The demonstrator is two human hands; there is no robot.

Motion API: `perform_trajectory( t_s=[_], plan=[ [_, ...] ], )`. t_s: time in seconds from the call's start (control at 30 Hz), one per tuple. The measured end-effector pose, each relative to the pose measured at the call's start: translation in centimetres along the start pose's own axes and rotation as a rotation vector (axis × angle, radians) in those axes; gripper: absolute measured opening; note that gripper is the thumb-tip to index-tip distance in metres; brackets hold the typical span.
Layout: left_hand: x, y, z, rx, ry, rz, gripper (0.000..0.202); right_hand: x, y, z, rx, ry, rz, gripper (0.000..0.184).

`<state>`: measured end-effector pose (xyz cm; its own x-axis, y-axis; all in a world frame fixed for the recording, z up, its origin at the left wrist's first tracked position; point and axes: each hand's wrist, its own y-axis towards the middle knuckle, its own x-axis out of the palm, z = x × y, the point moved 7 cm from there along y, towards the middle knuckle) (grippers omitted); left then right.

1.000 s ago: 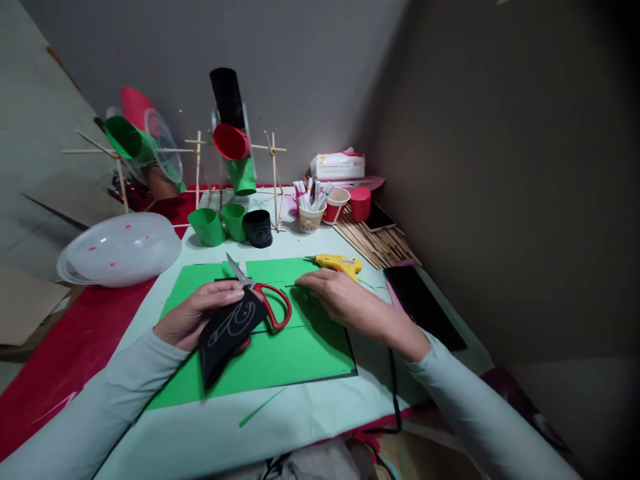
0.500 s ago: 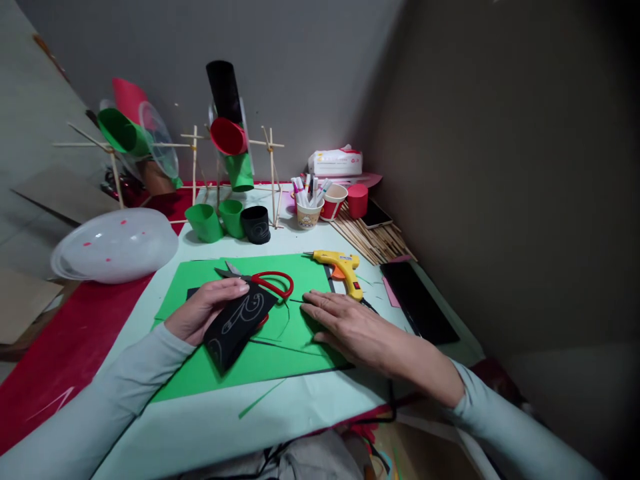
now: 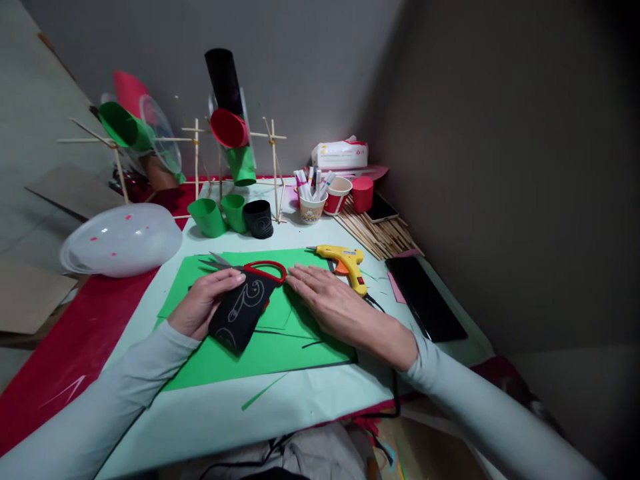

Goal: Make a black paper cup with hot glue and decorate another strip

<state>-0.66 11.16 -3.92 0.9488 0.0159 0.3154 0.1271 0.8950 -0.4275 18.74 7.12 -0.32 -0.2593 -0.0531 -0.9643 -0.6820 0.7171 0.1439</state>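
My left hand (image 3: pixel 209 300) grips a black paper piece (image 3: pixel 240 310) with silver swirls drawn on it, thumb on its upper edge. Just behind this piece are red-handled scissors (image 3: pixel 265 269), blades pointing left and one handle loop partly hidden. My right hand (image 3: pixel 325 297) lies flat and palm down over the green sheets (image 3: pixel 300 363), fingers stretched out. Its fingertips are right at the scissors' upper handle loop; I cannot tell whether they touch it. Thin dark and green offcuts lie on the sheets.
A yellow glue gun (image 3: pixel 345 263) lies beyond my right hand, a black phone-like slab (image 3: pixel 425 297) to its right. Behind stand green cups (image 3: pixel 207 219), a black cup (image 3: pixel 259 220), a marker cup (image 3: pixel 313 210) and stick frames with paper tubes (image 3: pixel 229 128). A white balloon-like object (image 3: pixel 125 240) sits left.
My right hand has slid left and a little away from me, up to the scissors' handle. A small dark strip now lies nearer to me on the green sheet. The left hand keeps its hold.
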Motion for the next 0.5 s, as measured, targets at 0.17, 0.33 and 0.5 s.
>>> perform_trajectory(
  t_s=[0.17, 0.33, 0.5],
  plan=[
    [0.1, 0.0, -0.2, 0.015, 0.021, -0.006, 0.017, 0.3, -1.5, -2.2, -0.044, 0.026, -0.062, 0.052],
    [0.1, 0.1, -0.4, 0.030, 0.047, -0.006, 0.026, 1.3, -3.1, -3.4, -0.089, 0.063, -0.102, 0.061],
    [-0.1, 0.4, -0.6, 0.027, 0.064, -0.005, 0.036, 0.3, -5.9, -4.1, -0.111, 0.241, -0.160, 0.058]
  ],
)
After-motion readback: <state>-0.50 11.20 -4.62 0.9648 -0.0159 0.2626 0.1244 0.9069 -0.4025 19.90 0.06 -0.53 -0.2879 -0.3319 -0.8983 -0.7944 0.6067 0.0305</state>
